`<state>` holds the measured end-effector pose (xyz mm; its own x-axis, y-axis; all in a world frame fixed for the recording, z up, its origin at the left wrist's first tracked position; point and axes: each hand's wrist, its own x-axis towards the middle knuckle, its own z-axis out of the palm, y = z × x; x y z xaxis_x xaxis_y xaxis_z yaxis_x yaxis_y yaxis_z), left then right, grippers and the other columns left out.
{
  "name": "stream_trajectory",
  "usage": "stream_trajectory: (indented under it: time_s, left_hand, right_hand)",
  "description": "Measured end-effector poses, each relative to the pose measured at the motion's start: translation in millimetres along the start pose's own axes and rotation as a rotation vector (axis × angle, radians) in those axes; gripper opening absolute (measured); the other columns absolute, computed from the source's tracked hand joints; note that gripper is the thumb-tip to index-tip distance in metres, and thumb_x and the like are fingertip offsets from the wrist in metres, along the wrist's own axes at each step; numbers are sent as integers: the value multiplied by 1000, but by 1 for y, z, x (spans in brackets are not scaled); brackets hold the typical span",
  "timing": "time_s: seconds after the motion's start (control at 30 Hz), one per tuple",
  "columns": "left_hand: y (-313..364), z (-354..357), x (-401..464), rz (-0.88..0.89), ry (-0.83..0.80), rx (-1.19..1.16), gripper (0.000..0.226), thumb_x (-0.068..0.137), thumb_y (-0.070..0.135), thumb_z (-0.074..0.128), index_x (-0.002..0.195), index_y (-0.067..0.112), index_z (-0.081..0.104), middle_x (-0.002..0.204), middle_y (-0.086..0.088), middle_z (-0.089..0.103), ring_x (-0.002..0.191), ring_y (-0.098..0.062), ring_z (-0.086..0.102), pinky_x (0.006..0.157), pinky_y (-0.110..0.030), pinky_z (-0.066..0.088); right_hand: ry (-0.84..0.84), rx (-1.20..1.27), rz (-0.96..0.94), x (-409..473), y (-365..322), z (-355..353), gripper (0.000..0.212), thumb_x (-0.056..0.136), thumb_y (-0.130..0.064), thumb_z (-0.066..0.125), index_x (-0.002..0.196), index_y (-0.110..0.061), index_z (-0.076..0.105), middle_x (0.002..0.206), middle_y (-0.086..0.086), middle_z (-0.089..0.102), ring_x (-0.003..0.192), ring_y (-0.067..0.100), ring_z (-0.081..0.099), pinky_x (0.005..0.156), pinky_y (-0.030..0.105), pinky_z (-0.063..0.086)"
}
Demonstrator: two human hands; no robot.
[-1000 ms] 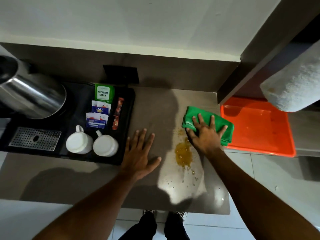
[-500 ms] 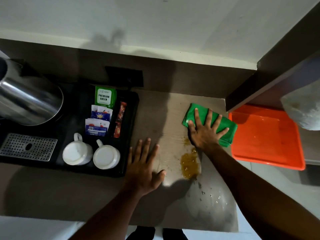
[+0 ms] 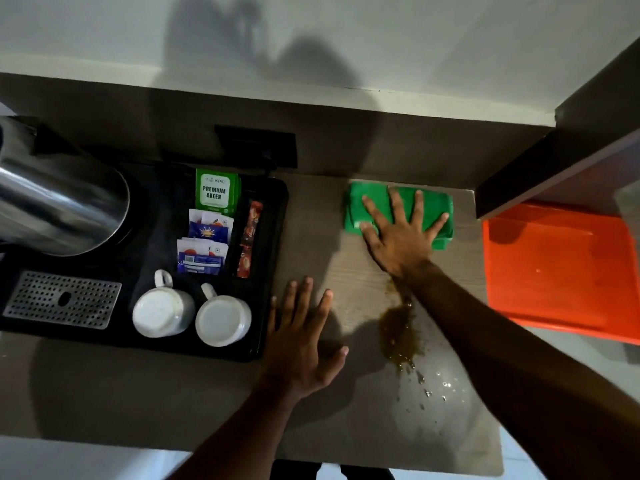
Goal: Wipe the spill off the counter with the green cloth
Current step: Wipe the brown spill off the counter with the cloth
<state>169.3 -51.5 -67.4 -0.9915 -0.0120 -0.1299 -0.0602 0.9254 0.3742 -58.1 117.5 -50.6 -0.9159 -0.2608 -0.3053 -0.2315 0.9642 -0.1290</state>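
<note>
A folded green cloth lies on the grey-brown counter near the back right corner. My right hand rests flat on it, fingers spread, pressing it down. A brown spill sits on the counter nearer to me, just left of my right forearm, with small droplets scattered in front of it. The cloth is apart from the spill. My left hand lies flat and open on the counter, left of the spill, holding nothing.
A black tray on the left carries two upturned white mugs, tea and sugar sachets, a metal drip grid and a steel kettle. An orange tray sits lower, right of the counter's edge. A dark shelf edge overhangs it.
My right hand has slid the green cloth farther back and slightly left, away from the spill. The left hand has stayed flat on the counter. The camera has moved closer.
</note>
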Motion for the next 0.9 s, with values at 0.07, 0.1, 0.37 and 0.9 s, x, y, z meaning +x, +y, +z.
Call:
stream_trajectory:
  time_s: [0.07, 0.1, 0.37, 0.9]
  left_hand:
    - [1, -2, 1, -5, -16, 2, 95, 84, 79, 42, 163, 33, 17, 174, -7, 7, 160, -31, -2, 125, -57, 1]
    - [3, -3, 2, -9, -21, 5, 95, 83, 79, 43, 163, 33, 17, 174, -8, 7, 160, -31, -1, 125, -57, 2]
    - [4, -10, 0, -2, -25, -9, 96, 79, 73, 53, 161, 31, 25, 173, -9, 12, 159, -33, 3, 125, -54, -2]
    - [-1, 3, -1, 41, 76, -6, 92, 84, 75, 46, 161, 28, 29, 172, -11, 19, 159, -34, 9, 124, -60, 12]
  right_hand:
    - [22, 71, 92, 9, -37, 0, 59, 98, -68, 14, 156, -57, 11, 173, -3, 0, 154, 45, -15, 104, 83, -15]
    - [11, 52, 33, 5, -53, 3, 59, 98, -66, 15, 156, -56, 12, 173, -1, 0, 154, 46, -14, 104, 83, -15]
    - [-15, -20, 0, -34, 47, 10, 56, 95, -68, 10, 150, -67, -5, 173, -10, -1, 156, 40, -12, 110, 82, -7]
    - [-62, 116, 138, -35, 5, -3, 56, 102, -59, 21, 153, -62, -2, 171, -12, -15, 153, 44, -17, 108, 84, -7]
